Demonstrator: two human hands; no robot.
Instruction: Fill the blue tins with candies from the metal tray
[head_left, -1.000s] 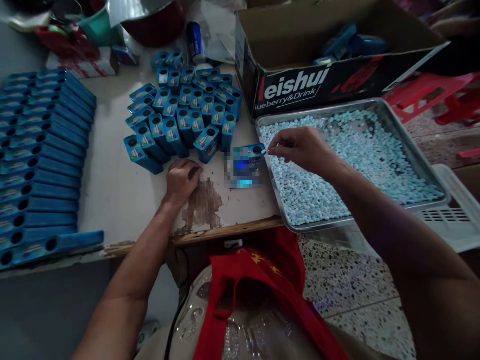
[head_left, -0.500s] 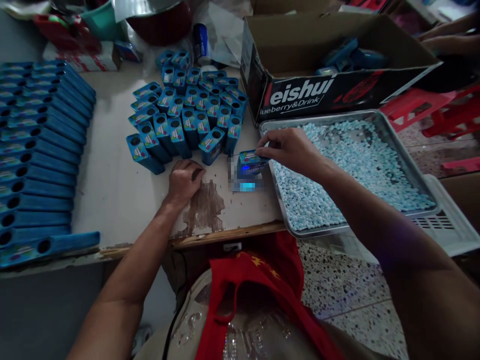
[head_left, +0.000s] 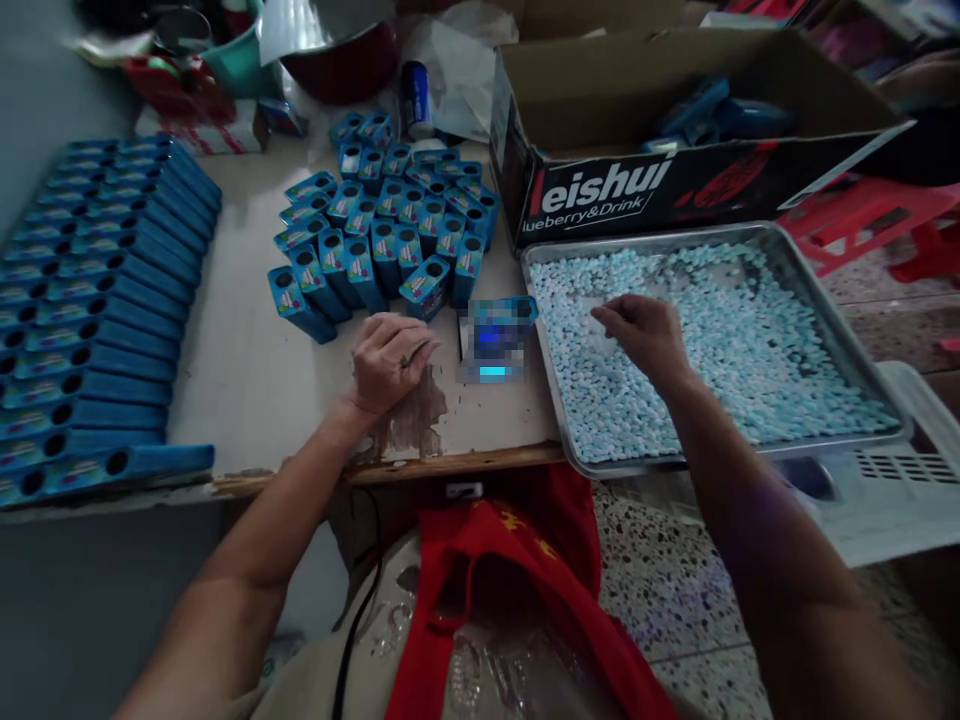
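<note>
My left hand [head_left: 390, 360] rests on the white table [head_left: 240, 390] with its fingers curled in; what is inside them is hidden. My right hand [head_left: 645, 335] reaches into the metal tray [head_left: 862, 340], fingers bent down onto the pale blue and white candies [head_left: 720, 330]. A small blue box [head_left: 502, 315] with a round hole on top stands on a blurred device between my hands. Just behind it stands a cluster of several upright blue boxes [head_left: 382, 235].
Rows of blue boxes lying flat [head_left: 90, 300] fill the table's left side. An open cardboard carton [head_left: 675, 130] with blue items stands behind the tray. Bowls, a can [head_left: 415, 98] and bags crowd the back. A white plastic crate [head_left: 892, 480] sits under the tray.
My right hand has left the small blue box on the device and moved right and down into the tray of candies. My left hand stayed put.
</note>
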